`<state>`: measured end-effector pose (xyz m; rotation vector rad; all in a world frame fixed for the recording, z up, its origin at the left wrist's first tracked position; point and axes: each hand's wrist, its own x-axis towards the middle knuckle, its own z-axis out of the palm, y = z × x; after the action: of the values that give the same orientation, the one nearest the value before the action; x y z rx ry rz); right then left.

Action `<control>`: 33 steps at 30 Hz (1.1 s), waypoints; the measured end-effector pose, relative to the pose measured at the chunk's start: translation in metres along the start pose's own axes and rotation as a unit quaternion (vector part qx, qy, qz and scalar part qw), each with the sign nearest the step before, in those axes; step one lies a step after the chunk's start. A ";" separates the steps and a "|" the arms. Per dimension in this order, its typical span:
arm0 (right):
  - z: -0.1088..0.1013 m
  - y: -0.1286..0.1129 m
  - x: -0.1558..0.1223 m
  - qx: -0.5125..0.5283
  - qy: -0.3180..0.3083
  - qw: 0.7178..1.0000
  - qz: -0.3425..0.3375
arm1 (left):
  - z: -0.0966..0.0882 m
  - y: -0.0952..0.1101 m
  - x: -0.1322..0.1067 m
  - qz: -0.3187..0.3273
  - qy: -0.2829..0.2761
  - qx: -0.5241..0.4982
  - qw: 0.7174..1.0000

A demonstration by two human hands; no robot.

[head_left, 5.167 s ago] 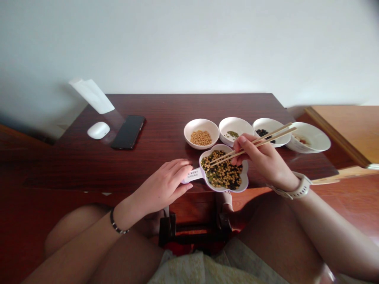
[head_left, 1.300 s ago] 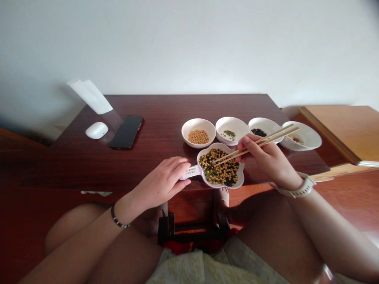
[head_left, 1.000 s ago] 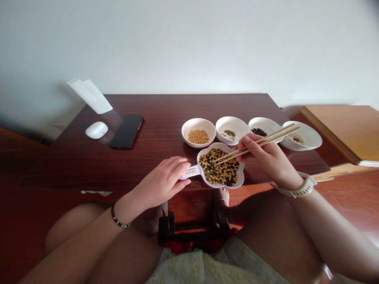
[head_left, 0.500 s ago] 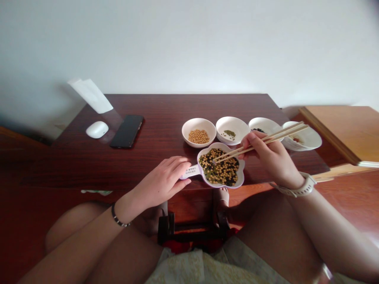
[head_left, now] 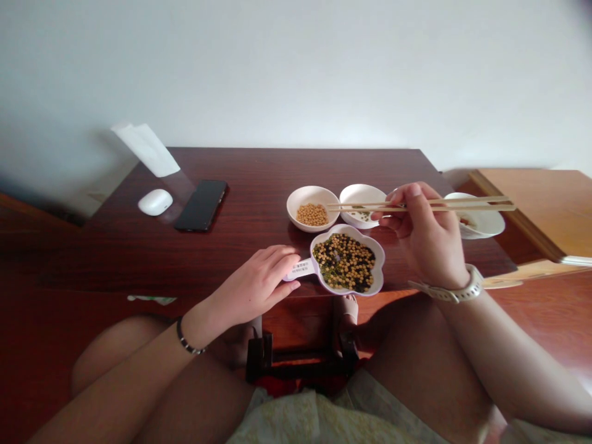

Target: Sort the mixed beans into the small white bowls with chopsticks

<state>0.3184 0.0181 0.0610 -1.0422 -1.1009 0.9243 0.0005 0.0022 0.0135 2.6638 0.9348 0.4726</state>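
A flower-shaped white dish [head_left: 379, 271] of mixed yellow, green and black beans sits near the front edge of the dark wooden table [head_left: 259, 172]. My left hand [head_left: 259, 287] rests with its fingers laid over the dish's handle [head_left: 301, 269]. My right hand [head_left: 423, 234] grips a pair of wooden chopsticks [head_left: 467, 204], held level above the dish. Their tips reach over the bowl of yellow beans [head_left: 313, 208]; whether they pinch a bean I cannot tell. Behind the chopsticks stands a white bowl with a few green beans [head_left: 358, 197].
Another white bowl [head_left: 481, 222] stands at the right, partly behind my right hand. A black phone [head_left: 200, 205], a white mouse [head_left: 155, 201] and a white paper sleeve [head_left: 145, 148] lie at the table's left rear. A lighter wooden surface [head_left: 541, 197] adjoins on the right.
My right hand has lifted the chopsticks out of the mixed dish and swung them level, tips now over the yellow-bean bowl. My left hand stays on the handle.
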 end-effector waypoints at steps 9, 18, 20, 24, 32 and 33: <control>-0.007 0.001 -0.001 -0.072 -0.005 0.997 0.020 | 0.000 0.000 0.000 -0.001 -0.002 0.000 1.000; -0.027 0.000 -0.006 -0.090 -0.027 0.995 0.046 | 0.000 0.002 0.002 0.002 -0.001 -0.002 1.000; -0.029 0.001 -0.006 -0.102 -0.060 0.991 0.061 | 0.000 0.002 0.002 0.002 0.002 -0.001 1.000; -0.028 0.004 -0.007 -0.128 -0.103 0.983 0.078 | 0.000 0.002 0.003 0.006 0.001 0.003 1.000; -0.023 0.007 -0.009 -0.152 -0.123 0.977 0.090 | 0.001 0.000 0.002 0.008 -0.003 0.005 1.000; -0.023 0.007 -0.009 -0.155 -0.124 0.976 0.090 | 0.001 0.000 0.002 0.007 -0.002 0.005 1.000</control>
<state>0.3381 0.0077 0.0492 -1.3244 -1.4077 1.0712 0.0025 0.0032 0.0132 2.6805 0.9206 0.4680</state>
